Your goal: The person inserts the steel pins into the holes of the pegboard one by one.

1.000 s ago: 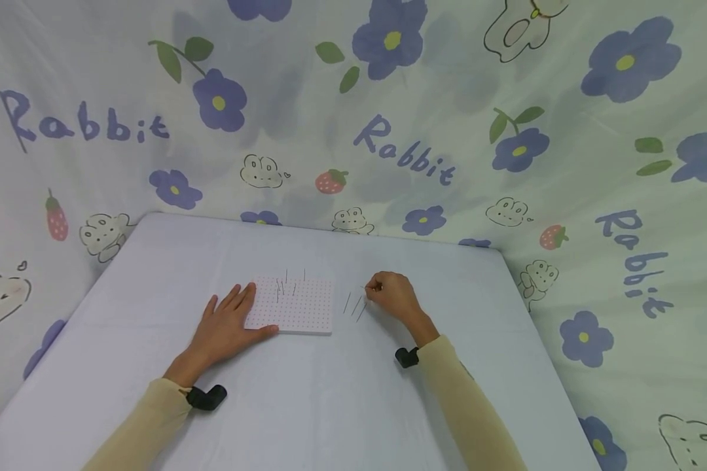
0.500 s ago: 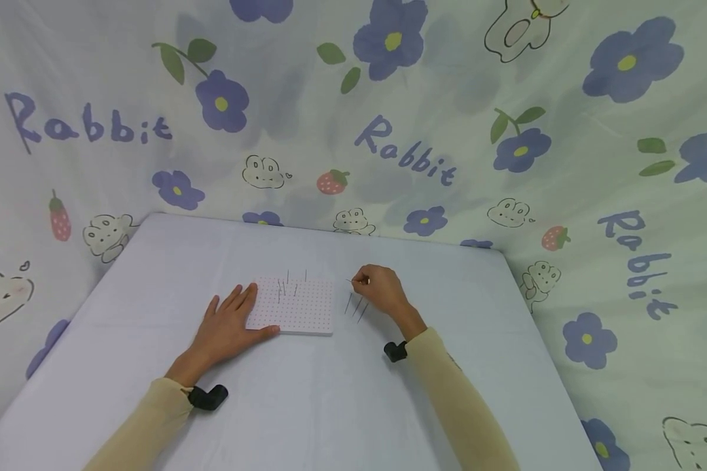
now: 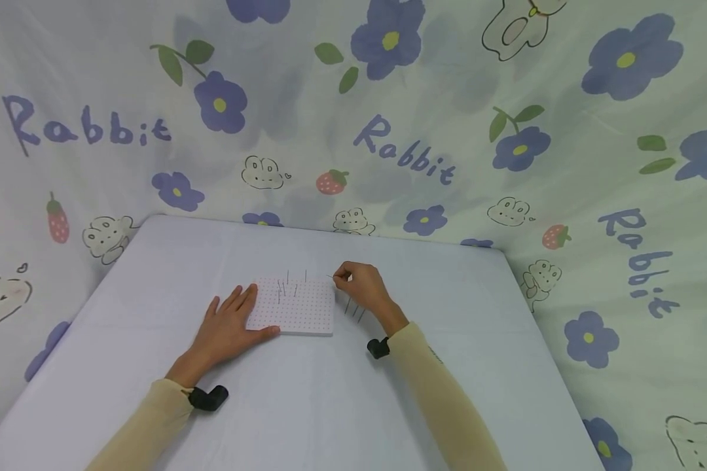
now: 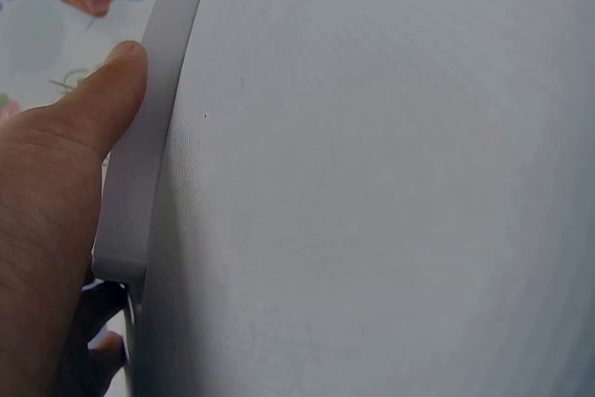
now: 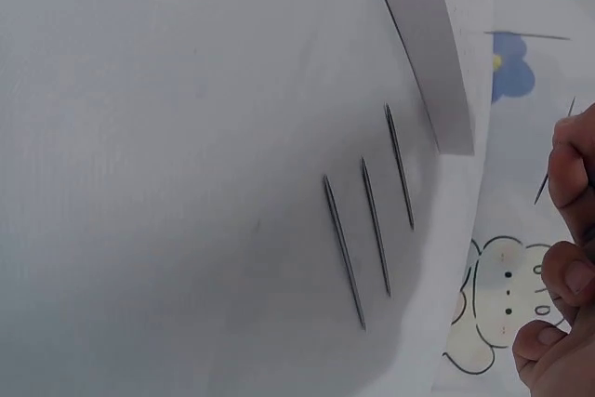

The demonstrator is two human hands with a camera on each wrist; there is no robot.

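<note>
A white board [image 3: 306,317] with rows of small holes lies on the table. My left hand [image 3: 224,333] rests at its left side, fingers spread along that edge, the thumb against the front edge. Several thin needles [image 3: 296,290] stand in the board's far part, some slightly tilted. Just off the board's far right corner, my right hand [image 3: 366,288] pinches one grey needle [image 5: 541,189] between thumb and forefinger, above the table. In the right wrist view, three pointed needles [image 5: 376,228] lie side by side beside the board; the right hand partly covers them in the head view.
A white-covered table [image 3: 306,405] bears everything. Behind and beside it hangs a curtain [image 3: 306,118] printed with flowers and rabbits. A black wrist camera [image 3: 209,398] sits on the left wrist and another black camera [image 3: 378,348] on the right.
My right hand has moved left and slightly away from me, carrying the pinched needle from over the loose needles to the board's far right corner. The left hand and board have stayed put.
</note>
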